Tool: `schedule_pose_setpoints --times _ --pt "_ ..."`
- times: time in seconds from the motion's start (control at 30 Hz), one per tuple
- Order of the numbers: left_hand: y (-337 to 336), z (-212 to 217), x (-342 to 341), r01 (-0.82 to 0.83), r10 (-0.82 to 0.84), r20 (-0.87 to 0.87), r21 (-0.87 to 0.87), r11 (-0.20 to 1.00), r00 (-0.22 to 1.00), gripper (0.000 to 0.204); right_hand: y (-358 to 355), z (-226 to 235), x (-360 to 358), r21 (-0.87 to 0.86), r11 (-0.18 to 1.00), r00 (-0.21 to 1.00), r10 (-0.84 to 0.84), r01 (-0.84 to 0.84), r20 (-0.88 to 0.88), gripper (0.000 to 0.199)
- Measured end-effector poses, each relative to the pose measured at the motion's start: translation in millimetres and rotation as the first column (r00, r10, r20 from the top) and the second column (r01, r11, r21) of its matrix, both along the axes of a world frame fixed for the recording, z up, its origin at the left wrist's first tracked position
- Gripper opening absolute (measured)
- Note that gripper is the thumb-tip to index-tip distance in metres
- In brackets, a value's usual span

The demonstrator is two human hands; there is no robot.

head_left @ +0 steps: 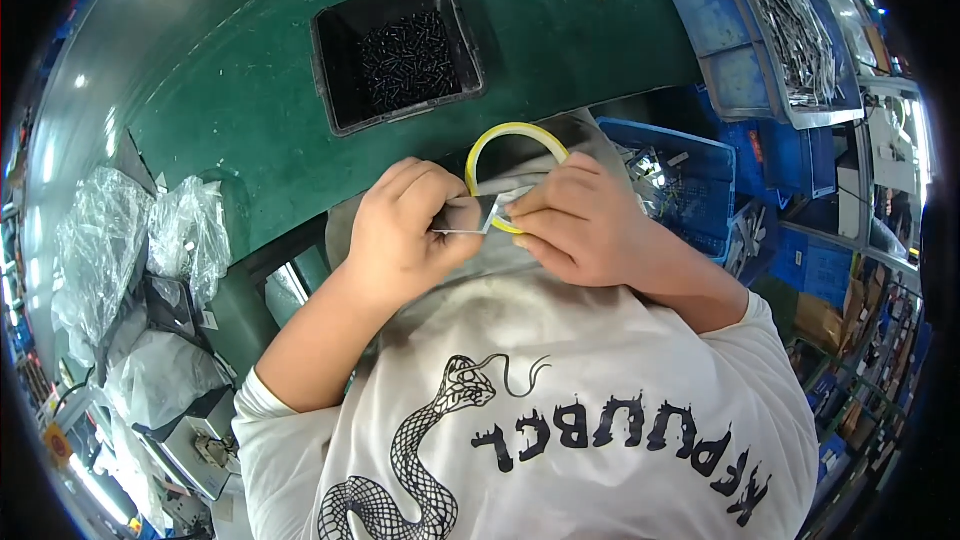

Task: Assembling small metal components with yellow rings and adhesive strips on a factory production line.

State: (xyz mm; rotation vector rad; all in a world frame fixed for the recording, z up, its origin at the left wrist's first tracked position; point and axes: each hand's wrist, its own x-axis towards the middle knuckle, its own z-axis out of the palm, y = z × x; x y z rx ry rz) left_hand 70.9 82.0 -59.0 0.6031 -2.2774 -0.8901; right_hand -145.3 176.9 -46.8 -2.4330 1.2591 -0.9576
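Observation:
Both my hands meet in front of my shirt, at the near edge of the green table. My left hand [405,230] is closed, thumb and fingers pinching a thin, flat grey strip [462,232] that sticks out toward the right. In my closed right hand [585,225] is a yellow-and-white ring that looks like a roll of tape [517,129]; its far arc stands clear of the fingers. Between the fingertips a small silvery piece [494,212] shows, tilted and touching the strip's end. My right fingers hide part of the ring and this piece.
On the green table [250,130] stands a black bin [327,70] of small black parts. Blue crates with metal pieces, one crate [735,165] low and one tray [775,70] higher, are at the right. Clear plastic bags [105,240] lie at the left.

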Motion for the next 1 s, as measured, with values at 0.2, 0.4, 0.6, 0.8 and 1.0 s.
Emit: schedule_pose_setpoints --times 0.2,0.4,0.6,0.8,1.0 --pt "12 3 -3 0.102 -0.093 -0.046 0.249 0.963 0.995 0.022 -2 0 -1 -0.024 0.991 0.991 -0.127 0.129 0.047 0.028" --pt "17 5 -2 0.125 -0.144 0.001 0.487 0.864 0.99 0.02 2 2 7 0.208 0.948 0.97 -0.24 0.241 -0.032 0.028" --pt "23 3 -4 0.082 -0.125 0.047 0.521 0.85 0.991 0.017 6 -3 7 0.236 0.962 0.971 -0.083 0.137 -0.224 0.018" --pt "26 6 -4 0.059 -0.011 -0.07 0.749 0.66 0.998 0.016 -1 5 4 0.323 0.929 0.978 -0.203 0.179 0.042 0.009" --pt "25 9 -5 0.07 0.021 -0.082 0.939 0.336 0.996 0.032 0 9 -1 0.568 0.81 0.925 -0.316 0.146 0.212 0.012"
